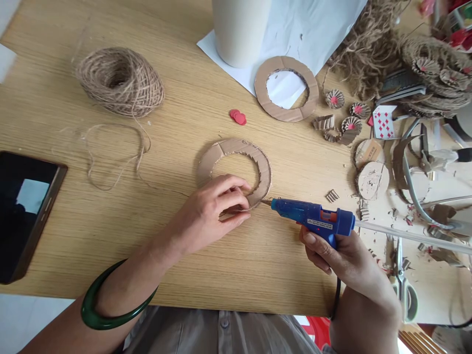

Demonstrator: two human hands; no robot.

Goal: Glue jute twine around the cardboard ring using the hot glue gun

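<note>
A cardboard ring (264,169) lies on the wooden table, its lower left edge held in the curled fingers of my left hand (217,209). My right hand (337,253) is wrapped round the grip of a blue glue gun (313,216), whose tip touches or nearly touches the ring's lower right edge. A clear glue stick (405,235) runs out of the gun's back. Thin twine (141,152) leads from a twine ball (120,82) towards my left hand, and a strand seems to follow the ring's outer edge.
A second cardboard ring (261,88) lies on white paper beside a white cylinder (241,29). Red paper discs (239,118) are near the middle. A phone (27,211) is at the left. Cardboard rosettes, scraps, a playing card (384,123) and scissors (403,287) crowd the right.
</note>
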